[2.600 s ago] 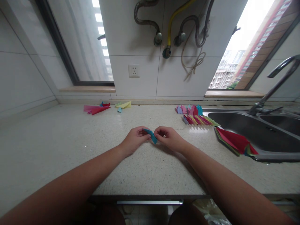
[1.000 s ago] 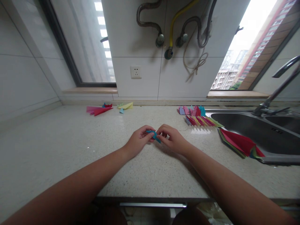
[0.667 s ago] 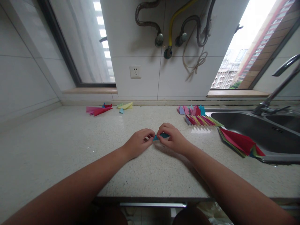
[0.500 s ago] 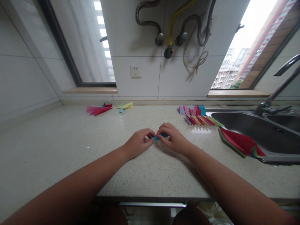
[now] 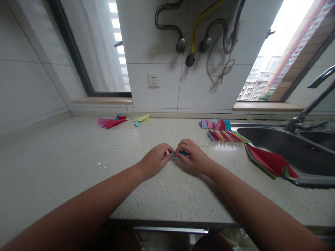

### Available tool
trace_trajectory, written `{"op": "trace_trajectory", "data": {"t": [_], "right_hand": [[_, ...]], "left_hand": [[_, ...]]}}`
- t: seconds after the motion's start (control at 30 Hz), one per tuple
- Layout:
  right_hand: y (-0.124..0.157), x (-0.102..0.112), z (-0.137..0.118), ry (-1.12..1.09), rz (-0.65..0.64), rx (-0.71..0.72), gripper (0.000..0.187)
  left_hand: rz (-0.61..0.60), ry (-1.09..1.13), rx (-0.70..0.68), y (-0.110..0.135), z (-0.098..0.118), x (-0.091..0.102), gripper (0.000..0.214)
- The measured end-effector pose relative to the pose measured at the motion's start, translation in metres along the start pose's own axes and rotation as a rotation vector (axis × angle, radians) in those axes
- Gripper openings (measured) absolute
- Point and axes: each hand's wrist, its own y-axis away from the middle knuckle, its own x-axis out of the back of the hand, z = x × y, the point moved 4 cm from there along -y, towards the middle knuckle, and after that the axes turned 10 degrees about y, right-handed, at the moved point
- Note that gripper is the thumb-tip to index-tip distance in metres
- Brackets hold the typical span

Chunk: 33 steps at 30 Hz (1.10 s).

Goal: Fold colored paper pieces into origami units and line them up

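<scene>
Between my two hands, just above the speckled countertop (image 5: 154, 205), is a small folded piece of blue paper (image 5: 184, 153). My left hand (image 5: 158, 157) pinches its left end between thumb and fingers. The thumb and fingertips of my right hand (image 5: 192, 153) are closed on it close beside, so the two sets of fingertips almost meet. Most of the paper is covered by my fingers, and its exact folded shape cannot be made out.
Folded paper pieces in pink and red (image 5: 112, 122) and in yellow (image 5: 142, 118) lie at the back left. Rows of colourful folded paper (image 5: 226, 135) stand by the sink (image 5: 261, 132). A red and green paper plane (image 5: 269, 160) rests at the sink's edge.
My fingertips have drawn slightly closer together, and less of the blue paper shows between them. The whole view has shifted slightly.
</scene>
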Motion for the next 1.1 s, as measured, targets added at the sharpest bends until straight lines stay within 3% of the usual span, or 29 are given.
{"op": "trace_trajectory", "data": {"t": [0.43, 1.1], "right_hand": [[0.001, -0.005, -0.001, -0.086, -0.01, -0.022, 0.007], [-0.001, -0.006, -0.002, -0.035, 0.044, 0.042, 0.01]], "left_hand": [[-0.007, -0.173, -0.134, 0.0, 0.005, 0.0, 0.012], [0.065, -0.251, -0.193, 0.005, 0.015, 0.004, 0.015]]}}
